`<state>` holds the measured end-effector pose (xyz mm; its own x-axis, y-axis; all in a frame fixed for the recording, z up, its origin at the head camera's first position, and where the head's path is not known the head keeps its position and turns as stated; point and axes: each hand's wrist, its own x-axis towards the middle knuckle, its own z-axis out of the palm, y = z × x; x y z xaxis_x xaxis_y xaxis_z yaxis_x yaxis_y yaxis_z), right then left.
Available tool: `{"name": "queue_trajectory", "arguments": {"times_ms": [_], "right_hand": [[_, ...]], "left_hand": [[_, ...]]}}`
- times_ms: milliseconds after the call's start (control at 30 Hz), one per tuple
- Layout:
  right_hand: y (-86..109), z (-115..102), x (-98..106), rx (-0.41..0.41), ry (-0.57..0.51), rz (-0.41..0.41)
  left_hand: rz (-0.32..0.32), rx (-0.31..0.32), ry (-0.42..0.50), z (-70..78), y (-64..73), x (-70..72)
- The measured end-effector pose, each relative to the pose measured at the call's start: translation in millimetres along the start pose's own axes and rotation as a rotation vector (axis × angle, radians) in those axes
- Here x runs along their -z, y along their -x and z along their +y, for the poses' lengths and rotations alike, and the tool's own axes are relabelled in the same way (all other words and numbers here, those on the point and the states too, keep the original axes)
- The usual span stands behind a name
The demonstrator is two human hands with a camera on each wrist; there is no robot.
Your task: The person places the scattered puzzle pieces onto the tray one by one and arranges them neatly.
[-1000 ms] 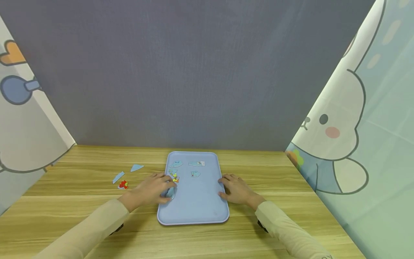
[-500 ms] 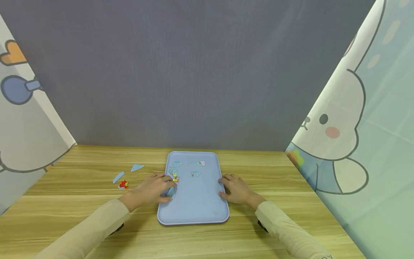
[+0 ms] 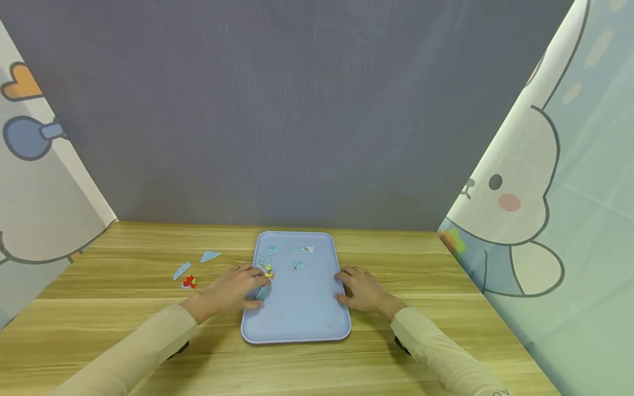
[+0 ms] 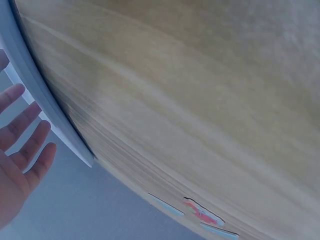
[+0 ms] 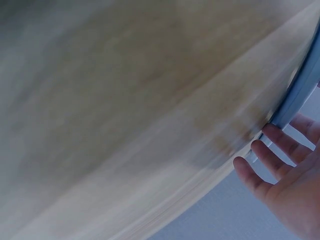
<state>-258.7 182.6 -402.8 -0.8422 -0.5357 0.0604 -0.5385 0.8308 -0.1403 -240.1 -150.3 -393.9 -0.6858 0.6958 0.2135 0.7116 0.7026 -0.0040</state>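
A pale blue-lavender tray (image 3: pixel 304 313) lies on the wooden table in the head view, with several flat, irregular picture puzzle pieces in its upper and left parts. My left hand (image 3: pixel 233 289) reaches over the tray's left rim with loosely spread fingers. It partly covers a light blue puzzle piece (image 3: pixel 263 295), and a yellow-and-blue piece (image 3: pixel 266 265) lies just beyond the fingers. Fingertips of my right hand (image 3: pixel 364 290) are right at the right rim, its fingers relaxed. Both wrist views show the fingers spread, with nothing between them.
Left of the tray on the table (image 3: pixel 446 308) are a red piece (image 3: pixel 189 282), a blue strip (image 3: pixel 181 270) and a blue triangular piece (image 3: pixel 210 256). A grey panel (image 3: pixel 277 121) rises behind the table. Cartoon-printed sheets (image 3: pixel 525 203) stand at both sides.
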Motion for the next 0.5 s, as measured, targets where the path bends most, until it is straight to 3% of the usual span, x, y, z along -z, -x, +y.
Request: {"name": "queue_trajectory", "arguments": {"times_ms": [167,367,500], "right_hand": [[-0.5,0.3,-0.3,0.003,0.004,-0.002],[-0.9,0.3,-0.4,0.004,0.002,0.001],[-0.6,0.0,0.2,0.002,-0.002,0.002]], "left_hand": [[0.011,0.001,0.026,-2.5,1.9,2.5],[0.022,0.045,0.083,-6.1,7.8,11.2],[0.061,0.036,0.071,-11.8,13.2,12.9]]}}
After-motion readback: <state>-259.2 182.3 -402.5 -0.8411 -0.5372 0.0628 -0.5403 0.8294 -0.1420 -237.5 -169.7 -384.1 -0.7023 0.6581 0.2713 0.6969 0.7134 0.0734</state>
